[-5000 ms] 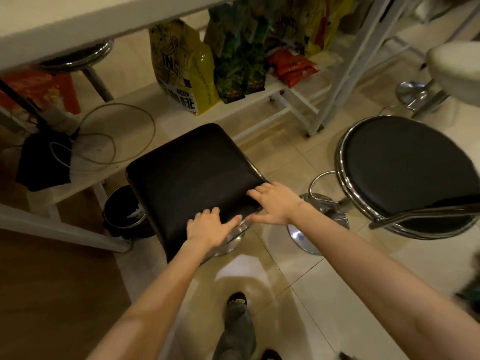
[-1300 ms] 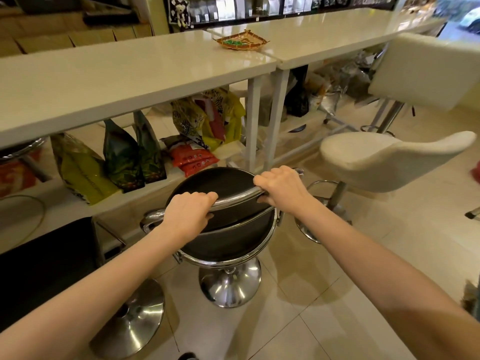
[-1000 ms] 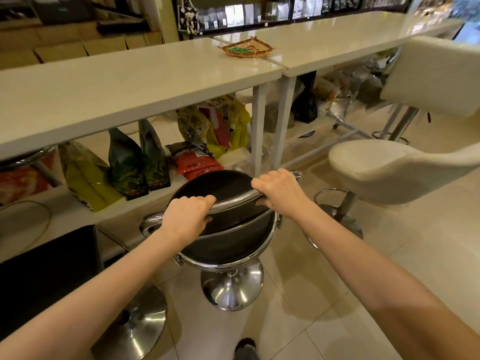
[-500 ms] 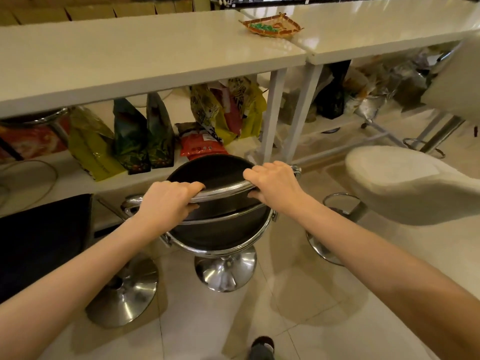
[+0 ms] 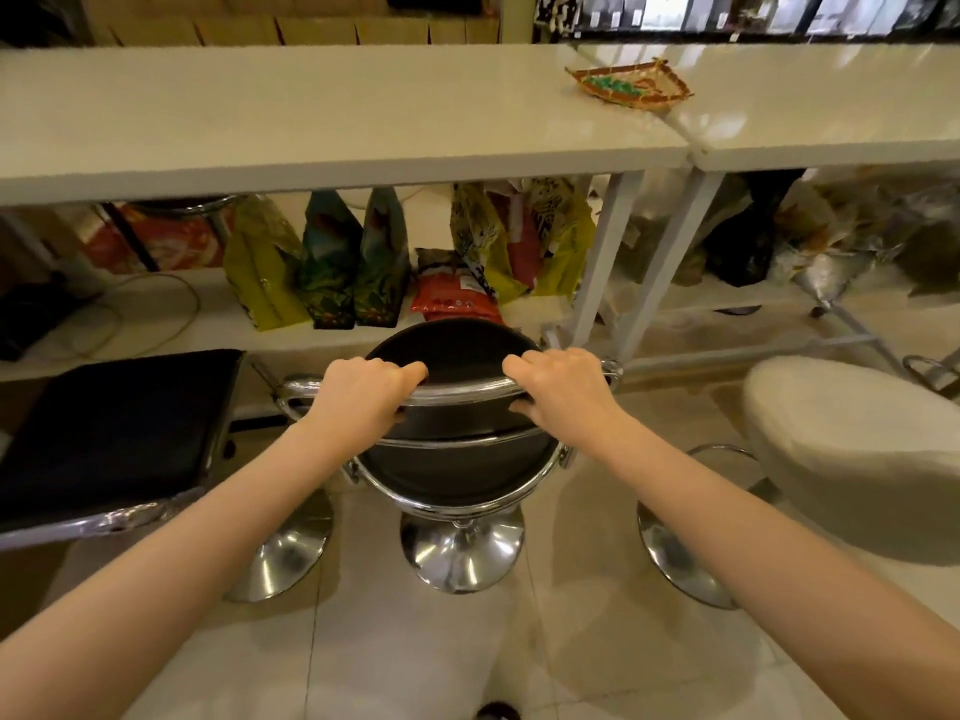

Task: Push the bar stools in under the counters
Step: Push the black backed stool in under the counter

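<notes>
White counters (image 5: 332,122) run across the room, with a woven tray (image 5: 631,86) holding something green on top. Below them sit bright bags (image 5: 332,262); their writing is too blurry to read. Left hand (image 5: 358,394) and right hand (image 5: 563,389) both squeeze the round black stool's (image 5: 457,475) shiny back bar (image 5: 462,393), which lies sideways between them, just short of the counter.
</notes>
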`<state>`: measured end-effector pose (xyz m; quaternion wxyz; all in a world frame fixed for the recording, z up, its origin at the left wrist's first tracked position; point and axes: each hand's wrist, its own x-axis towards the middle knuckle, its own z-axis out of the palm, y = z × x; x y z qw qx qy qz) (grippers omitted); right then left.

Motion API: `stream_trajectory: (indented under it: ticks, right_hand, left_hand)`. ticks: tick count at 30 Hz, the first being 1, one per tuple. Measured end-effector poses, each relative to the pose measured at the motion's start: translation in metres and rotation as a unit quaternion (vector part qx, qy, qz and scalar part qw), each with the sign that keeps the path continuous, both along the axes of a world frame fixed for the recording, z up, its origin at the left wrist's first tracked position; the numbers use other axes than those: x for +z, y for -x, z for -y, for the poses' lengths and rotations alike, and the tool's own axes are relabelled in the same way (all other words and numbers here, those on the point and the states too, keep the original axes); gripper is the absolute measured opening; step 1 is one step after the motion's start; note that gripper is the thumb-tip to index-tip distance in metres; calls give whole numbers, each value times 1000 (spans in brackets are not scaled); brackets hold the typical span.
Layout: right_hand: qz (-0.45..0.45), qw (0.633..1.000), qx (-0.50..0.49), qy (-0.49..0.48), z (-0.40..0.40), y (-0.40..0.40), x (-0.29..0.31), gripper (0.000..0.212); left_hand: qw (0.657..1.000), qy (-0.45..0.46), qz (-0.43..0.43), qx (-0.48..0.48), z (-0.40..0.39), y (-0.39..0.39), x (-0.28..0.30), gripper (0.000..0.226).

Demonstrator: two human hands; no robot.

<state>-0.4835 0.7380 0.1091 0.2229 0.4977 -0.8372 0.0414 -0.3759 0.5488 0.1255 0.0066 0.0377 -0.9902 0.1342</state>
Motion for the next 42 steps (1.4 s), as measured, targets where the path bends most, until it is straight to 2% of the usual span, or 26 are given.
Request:
stream_trajectory:
  ticks: [5, 9, 20, 33, 42]
  right_hand:
    - [-16, 1000, -4, 0, 1, 7, -1, 51]
    - [-7, 1000, 4, 4, 5, 16, -2, 52]
    - [2, 1000, -3, 1, 12, 66, 0, 53]
    - [-1, 999, -22, 26, 55, 102, -3, 55]
    - [26, 999, -46, 10, 75, 112, 0, 55]
  left_hand:
    - [998, -4, 16, 53, -5, 1, 2, 29]
    - [997, -28, -20, 71, -5, 4, -1, 23]
    - [993, -54, -91, 43, 0, 49, -8, 18]
    - [994, -52, -88, 26, 49, 97, -12, 20]
    - [996, -36, -74, 23, 72, 117, -10, 21]
